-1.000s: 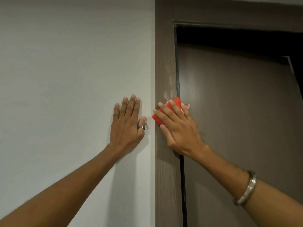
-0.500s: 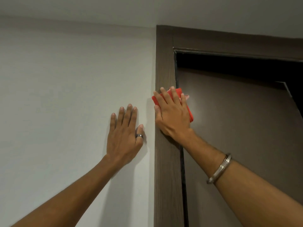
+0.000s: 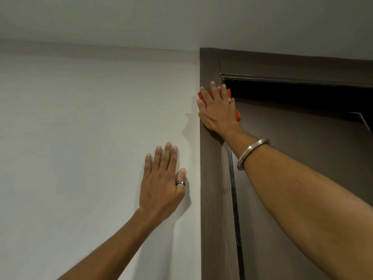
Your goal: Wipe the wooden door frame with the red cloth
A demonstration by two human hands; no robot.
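The brown wooden door frame [image 3: 214, 199] runs up the middle of the view and turns right along the top [image 3: 282, 65]. My right hand [image 3: 218, 110] lies flat on the upright, just below the top corner, pressing the folded red cloth [image 3: 238, 115] against the wood. Only the cloth's edges show around my fingers. My left hand [image 3: 161, 182] rests flat on the white wall [image 3: 90, 138] left of the frame, fingers spread, holding nothing.
A brown door [image 3: 302, 178] stands slightly ajar inside the frame, with a dark gap [image 3: 292, 96] above it. The white ceiling [image 3: 181, 21] meets the wall just above the frame's top.
My right hand has slid the cloth up the upright toward the top corner. The view has tilted upward, bringing the ceiling in. My left hand has stayed on the wall.
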